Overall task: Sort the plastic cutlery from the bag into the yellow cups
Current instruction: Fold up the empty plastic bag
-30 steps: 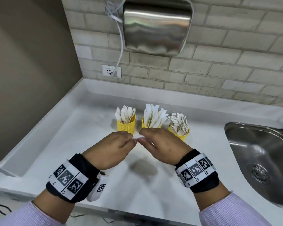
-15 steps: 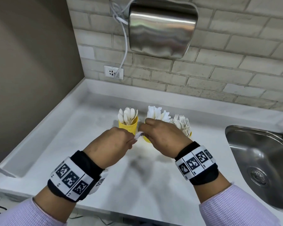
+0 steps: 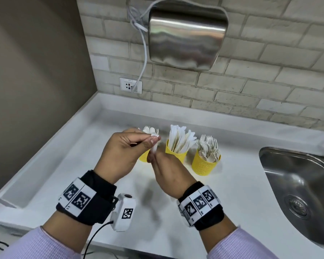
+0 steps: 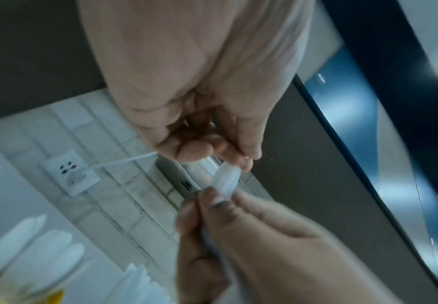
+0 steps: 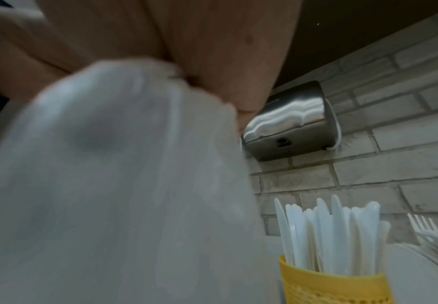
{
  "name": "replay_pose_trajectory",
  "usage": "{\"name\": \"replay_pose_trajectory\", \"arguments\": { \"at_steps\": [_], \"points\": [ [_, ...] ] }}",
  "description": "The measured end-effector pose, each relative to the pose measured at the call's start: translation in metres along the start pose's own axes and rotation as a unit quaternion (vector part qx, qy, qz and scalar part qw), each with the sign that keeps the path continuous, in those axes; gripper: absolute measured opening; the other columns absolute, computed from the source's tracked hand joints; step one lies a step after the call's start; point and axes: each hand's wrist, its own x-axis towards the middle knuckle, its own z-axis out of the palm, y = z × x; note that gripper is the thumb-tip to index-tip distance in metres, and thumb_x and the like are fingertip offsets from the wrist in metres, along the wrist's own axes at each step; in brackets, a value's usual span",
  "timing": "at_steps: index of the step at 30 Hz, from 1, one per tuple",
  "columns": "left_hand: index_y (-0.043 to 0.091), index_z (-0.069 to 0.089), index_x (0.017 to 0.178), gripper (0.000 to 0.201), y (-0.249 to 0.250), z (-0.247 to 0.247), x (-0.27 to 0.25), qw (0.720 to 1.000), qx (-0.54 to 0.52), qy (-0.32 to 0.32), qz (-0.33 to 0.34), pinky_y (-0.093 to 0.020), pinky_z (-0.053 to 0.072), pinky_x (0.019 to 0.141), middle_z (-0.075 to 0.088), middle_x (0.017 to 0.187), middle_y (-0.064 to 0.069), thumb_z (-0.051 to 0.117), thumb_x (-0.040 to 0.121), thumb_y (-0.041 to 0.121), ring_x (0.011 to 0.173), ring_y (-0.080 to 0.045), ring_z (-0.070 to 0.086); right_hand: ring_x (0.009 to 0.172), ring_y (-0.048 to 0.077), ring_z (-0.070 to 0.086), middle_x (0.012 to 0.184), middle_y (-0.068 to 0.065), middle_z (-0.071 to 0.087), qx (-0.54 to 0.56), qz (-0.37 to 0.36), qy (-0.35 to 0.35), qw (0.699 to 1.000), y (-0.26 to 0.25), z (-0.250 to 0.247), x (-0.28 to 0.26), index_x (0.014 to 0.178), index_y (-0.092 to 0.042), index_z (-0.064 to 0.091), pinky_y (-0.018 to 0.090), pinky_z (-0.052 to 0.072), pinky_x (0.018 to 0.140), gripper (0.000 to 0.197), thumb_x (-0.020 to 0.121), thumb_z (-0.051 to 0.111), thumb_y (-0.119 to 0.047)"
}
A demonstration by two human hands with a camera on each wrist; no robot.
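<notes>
Three yellow cups stand in a row on the white counter [image 3: 232,212]. The left cup [image 3: 143,158] holds spoons [image 3: 151,130] and is partly hidden behind my hands; the middle cup [image 3: 176,155] holds knives, the right cup [image 3: 204,166] forks. In front of them both hands hold a thin whitish plastic bag [image 3: 155,146]. My left hand [image 3: 153,140] pinches its top end and my right hand [image 3: 151,157] grips it just below. In the left wrist view the bag [image 4: 225,179] is a twisted strip between the fingers. It fills the right wrist view as a blurred sheet [image 5: 121,185].
A steel sink [image 3: 297,184] is set into the counter at the right. A steel hand dryer [image 3: 187,34] hangs on the brick wall above the cups, its cord running to a socket [image 3: 130,85]. A brown wall closes the left side.
The hands held the bag piece level between them; now my left hand has risen above my right, and the piece stands upright. The view has moved closer and tilted up.
</notes>
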Motion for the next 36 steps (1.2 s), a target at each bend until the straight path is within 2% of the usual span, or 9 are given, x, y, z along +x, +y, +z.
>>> {"name": "replay_pose_trajectory", "arguments": {
  "at_steps": [4, 8, 12, 18, 22, 24, 28, 33, 36],
  "points": [
    [0.02, 0.083, 0.097, 0.011, -0.013, -0.004, 0.014, 0.995, 0.08, 0.055, 0.022, -0.017, 0.052, 0.084, 0.07, 0.098, 0.007, 0.078, 0.087, 0.017, 0.097, -0.003, 0.067, 0.076, 0.038, 0.059, 0.089, 0.011, 0.063, -0.022, -0.015, 0.012, 1.0, 0.002, -0.007, -0.009, 0.109, -0.011, 0.044, 0.051, 0.051, 0.069, 0.024, 0.107, 0.031, -0.032],
    [0.028, 0.083, 0.094, 0.01, -0.023, -0.004, 0.019, 0.976, 0.192, 0.079, 0.064, -0.018, 0.053, 0.078, 0.076, 0.094, 0.009, 0.077, 0.091, 0.021, 0.091, -0.007, 0.07, 0.08, 0.033, 0.058, 0.09, 0.007, 0.062, -0.095, -0.054, 0.065, 0.992, 0.002, -0.027, -0.012, 0.107, -0.012, 0.05, 0.048, 0.05, 0.065, 0.039, 0.102, 0.023, -0.039],
    [0.027, 0.084, 0.096, 0.009, -0.025, 0.0, 0.019, 0.97, 0.228, 0.046, 0.072, -0.017, 0.047, 0.07, 0.075, 0.087, 0.008, 0.076, 0.092, 0.027, 0.081, -0.011, 0.068, 0.076, 0.035, 0.056, 0.087, 0.007, 0.06, -0.128, -0.077, 0.133, 0.98, 0.0, -0.054, -0.012, 0.098, -0.012, 0.053, 0.043, 0.046, 0.061, 0.03, 0.102, 0.03, -0.031],
    [0.029, 0.083, 0.099, 0.015, -0.024, 0.001, 0.009, 0.965, 0.244, -0.07, 0.066, -0.019, 0.045, 0.072, 0.072, 0.089, 0.01, 0.069, 0.096, 0.028, 0.082, -0.011, 0.066, 0.073, 0.029, 0.053, 0.088, -0.004, 0.057, -0.076, -0.091, 0.14, 0.983, 0.002, -0.075, 0.002, 0.097, -0.012, 0.055, 0.046, 0.05, 0.066, 0.016, 0.102, 0.041, -0.017],
    [0.026, 0.08, 0.095, 0.021, -0.013, 0.001, 0.003, 0.961, 0.231, -0.128, 0.078, -0.027, 0.047, 0.075, 0.067, 0.086, 0.008, 0.059, 0.098, 0.029, 0.08, -0.016, 0.061, 0.072, 0.034, 0.057, 0.089, 0.0, 0.064, -0.07, -0.093, 0.156, 0.981, 0.004, -0.075, 0.009, 0.099, -0.013, 0.055, 0.046, 0.052, 0.063, 0.012, 0.098, 0.044, -0.017],
    [0.027, 0.076, 0.092, 0.021, -0.006, 0.001, 0.0, 0.963, 0.213, -0.141, 0.082, -0.03, 0.048, 0.078, 0.066, 0.086, 0.007, 0.057, 0.1, 0.028, 0.084, -0.017, 0.062, 0.074, 0.029, 0.057, 0.086, -0.006, 0.063, -0.063, -0.092, 0.157, 0.981, 0.006, -0.073, 0.015, 0.1, -0.015, 0.054, 0.044, 0.052, 0.064, 0.014, 0.098, 0.042, -0.022],
    [0.021, 0.075, 0.094, 0.024, 0.008, 0.001, -0.003, 0.98, 0.116, -0.144, 0.068, -0.019, 0.045, 0.081, 0.069, 0.088, 0.009, 0.052, 0.103, 0.019, 0.085, -0.009, 0.062, 0.065, 0.013, 0.038, 0.066, -0.021, 0.044, -0.023, -0.076, 0.163, 0.983, 0.01, -0.067, 0.023, 0.1, -0.016, 0.054, 0.037, 0.045, 0.06, 0.02, 0.104, 0.04, -0.03],
    [0.015, 0.076, 0.1, 0.024, 0.013, 0.0, 0.0, 0.993, 0.013, -0.102, 0.053, -0.034, 0.047, 0.08, 0.064, 0.093, -0.012, 0.055, 0.102, 0.026, 0.085, -0.017, 0.058, 0.068, 0.027, 0.055, 0.075, -0.009, 0.062, 0.006, -0.041, 0.156, 0.987, 0.009, -0.045, 0.026, 0.105, -0.024, 0.05, 0.041, 0.05, 0.062, 0.026, 0.096, 0.029, -0.038],
    [0.012, 0.076, 0.099, 0.018, 0.016, 0.004, 0.002, 0.996, -0.003, -0.066, 0.055, -0.025, 0.049, 0.079, 0.064, 0.091, -0.01, 0.062, 0.101, 0.023, 0.083, -0.012, 0.062, 0.064, 0.029, 0.053, 0.071, -0.007, 0.052, 0.034, -0.041, 0.17, 0.984, 0.004, -0.029, 0.022, 0.107, -0.019, 0.047, 0.04, 0.042, 0.055, 0.018, 0.1, 0.035, -0.029]
  ]
}}
